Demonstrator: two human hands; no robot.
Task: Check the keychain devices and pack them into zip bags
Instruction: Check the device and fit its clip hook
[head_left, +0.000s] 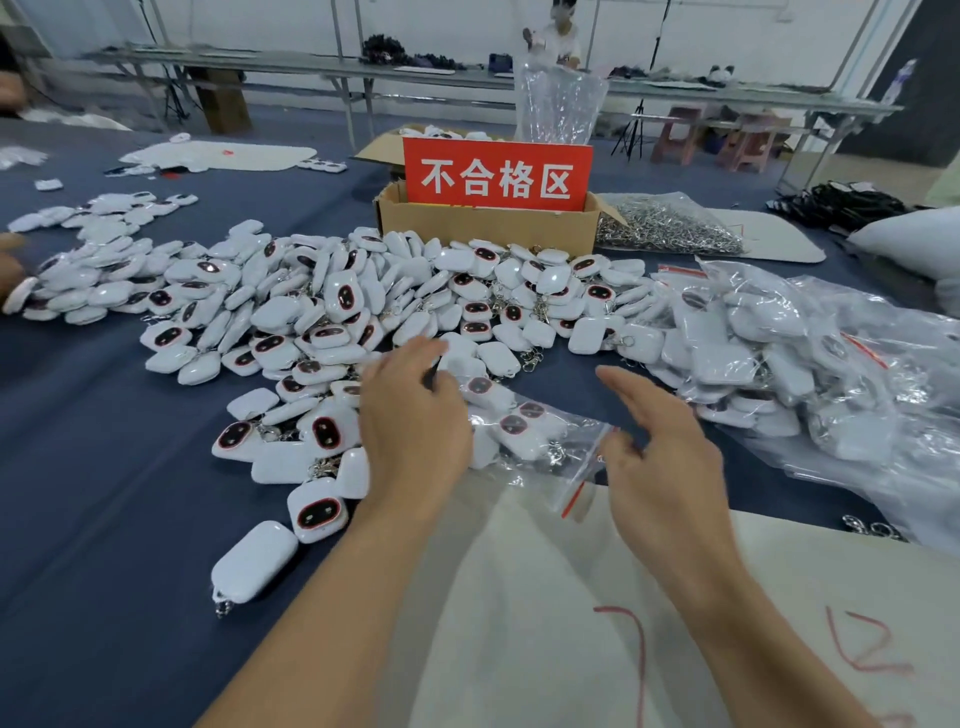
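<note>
Nearest to us, both forearms cross a white sheet (519, 571) marked with red strokes, which lies on the blue-covered table (104, 467). The left hand (415, 421) is spread palm down, fingers fairly straight, and lies on the left end of a clear zip bag (545, 452). We cannot tell whether anything sits between its fingers. The right hand (670, 457) is loose, fingers apart and gripping nothing, its thumb just beside the bag's mouth. The bag lies between the two hands with several white keychain devices (514, 423) inside, and its red zip strip (573, 500) is below the right thumb.

Left of the left wrist we see one loose device (253, 562) lying face down. Beyond the left fingertips spreads the big pile of devices (322, 306), some showing dark oval faces. To the right of the right hand lie filled bags (810, 374) in a heap. Farther past both hands stands a cardboard box (488, 226) carrying a red sign (497, 176), with a bag of metal rings (670, 228) at its right.
</note>
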